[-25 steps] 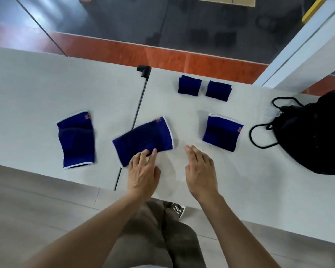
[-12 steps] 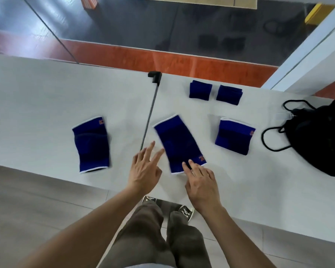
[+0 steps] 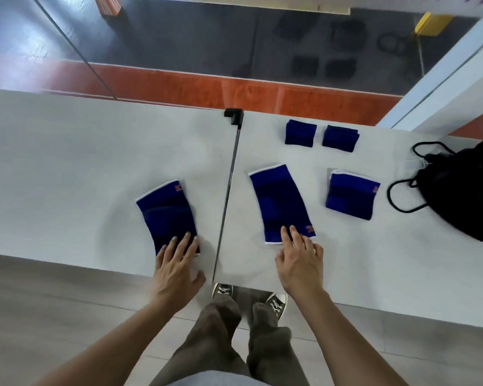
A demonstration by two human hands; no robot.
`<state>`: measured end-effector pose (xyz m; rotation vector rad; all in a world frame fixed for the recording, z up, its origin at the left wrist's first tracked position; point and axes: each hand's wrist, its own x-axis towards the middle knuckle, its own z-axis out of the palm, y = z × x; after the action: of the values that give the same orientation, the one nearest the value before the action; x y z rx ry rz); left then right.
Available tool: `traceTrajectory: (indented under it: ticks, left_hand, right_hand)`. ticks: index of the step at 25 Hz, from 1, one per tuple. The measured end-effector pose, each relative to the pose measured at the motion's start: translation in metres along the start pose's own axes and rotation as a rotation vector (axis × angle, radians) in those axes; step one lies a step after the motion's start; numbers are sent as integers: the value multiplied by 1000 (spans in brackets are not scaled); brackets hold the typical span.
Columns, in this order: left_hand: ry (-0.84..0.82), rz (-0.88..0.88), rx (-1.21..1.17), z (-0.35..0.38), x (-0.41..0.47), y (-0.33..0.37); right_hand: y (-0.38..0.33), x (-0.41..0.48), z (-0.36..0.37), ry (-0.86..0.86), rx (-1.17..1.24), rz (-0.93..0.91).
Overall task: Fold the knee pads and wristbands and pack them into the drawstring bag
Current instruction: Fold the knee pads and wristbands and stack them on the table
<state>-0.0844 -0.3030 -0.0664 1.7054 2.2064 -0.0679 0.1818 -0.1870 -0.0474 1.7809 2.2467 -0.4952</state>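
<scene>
1. So, both grips are flat with fingers spread and clamped on nothing. The left grip (image 3: 176, 271) rests its fingertips on the near hem of the outer knee pad (image 3: 166, 215), and the right grip (image 3: 300, 260) touches the near hem of the middle knee pad (image 3: 280, 203).
2. I'd pinch that near hem, carry it straight away from the grip onto the far hem, then press the crease flat. Match the folded knee pad (image 3: 350, 195) lying beyond and outboard of the right grip.
3. Well beyond the right grip sit the first wristband (image 3: 300, 133) and second wristband (image 3: 340, 137). The drawstring bag (image 3: 463, 190) is far outboard, and I can't tell if its mouth is open.
4. The pale grey surface (image 3: 67, 162) has a seam (image 3: 226, 196) running between the grips, with a black clamp (image 3: 234, 115) at the far end. Past that there's an orange strip (image 3: 234, 93) and dark glossy flooring.
</scene>
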Motion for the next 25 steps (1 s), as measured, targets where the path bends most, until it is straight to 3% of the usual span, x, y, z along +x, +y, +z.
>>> traceTrajectory:
  ticks: [3,7,12,15,22,25]
  left_hand:
    - [-51,220,25,7,-1,15]
    - [-107,290,59,15,2,27]
    - [10,428,5,17,-8,18]
    - [101,505,-147,0,-4,20]
    - [-64,576,-493,-108,35,53]
    - [-1,492,-525,-152,58,72]
  right_hand:
    - [-16,-4,-4,12,3,38]
    - [-21,-4,-3,-18,-4,62]
    - [-23,1,-7,-40,23,114]
    - [-32,-11,-4,-2,98,69]
    - [-68,-6,-10,107,506,-144]
    - [-59,-7,-18,135,747,-125]
